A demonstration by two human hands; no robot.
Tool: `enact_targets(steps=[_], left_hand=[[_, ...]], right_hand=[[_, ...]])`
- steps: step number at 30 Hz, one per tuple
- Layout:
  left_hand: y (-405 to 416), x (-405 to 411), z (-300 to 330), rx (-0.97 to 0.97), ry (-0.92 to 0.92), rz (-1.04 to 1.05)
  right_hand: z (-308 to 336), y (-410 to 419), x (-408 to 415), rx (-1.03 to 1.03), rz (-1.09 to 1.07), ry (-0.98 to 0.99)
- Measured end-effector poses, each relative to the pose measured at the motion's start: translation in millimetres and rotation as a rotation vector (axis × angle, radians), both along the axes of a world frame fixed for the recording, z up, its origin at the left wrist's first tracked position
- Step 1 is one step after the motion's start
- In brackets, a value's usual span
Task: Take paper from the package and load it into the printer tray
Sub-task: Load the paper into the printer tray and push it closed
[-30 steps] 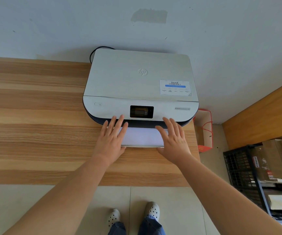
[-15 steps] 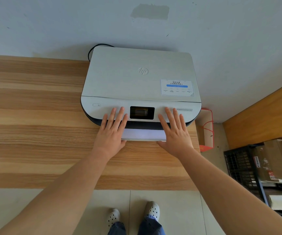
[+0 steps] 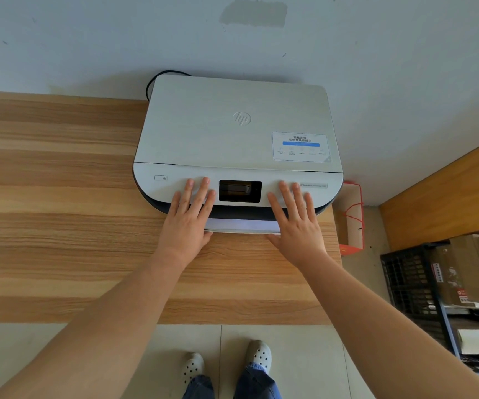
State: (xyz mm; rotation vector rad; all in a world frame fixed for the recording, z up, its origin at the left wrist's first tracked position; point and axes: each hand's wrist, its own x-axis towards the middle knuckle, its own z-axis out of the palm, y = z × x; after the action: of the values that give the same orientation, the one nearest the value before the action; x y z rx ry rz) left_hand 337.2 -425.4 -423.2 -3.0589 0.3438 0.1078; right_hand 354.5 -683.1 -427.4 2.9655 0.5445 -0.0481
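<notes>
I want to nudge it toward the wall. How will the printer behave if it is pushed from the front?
The printer looks broad, low and flat-based on the wooden table, so it would probably slide, not tip. Its size suggests some weight; expect resistance. The black cable behind it may bunch against the wall. Both hands, left hand and right hand, lie flat on its front.

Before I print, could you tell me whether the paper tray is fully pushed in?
Not fully: a strip of the paper tray projects below the printer.
</notes>
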Motion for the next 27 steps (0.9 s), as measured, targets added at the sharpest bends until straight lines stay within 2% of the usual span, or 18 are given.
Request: enact_targets(steps=[27], left_hand=[[4, 7, -35, -0.035, -0.224, -0.004]], right_hand=[[-33, -5, 15, 0.063, 0.075, -0.324]])
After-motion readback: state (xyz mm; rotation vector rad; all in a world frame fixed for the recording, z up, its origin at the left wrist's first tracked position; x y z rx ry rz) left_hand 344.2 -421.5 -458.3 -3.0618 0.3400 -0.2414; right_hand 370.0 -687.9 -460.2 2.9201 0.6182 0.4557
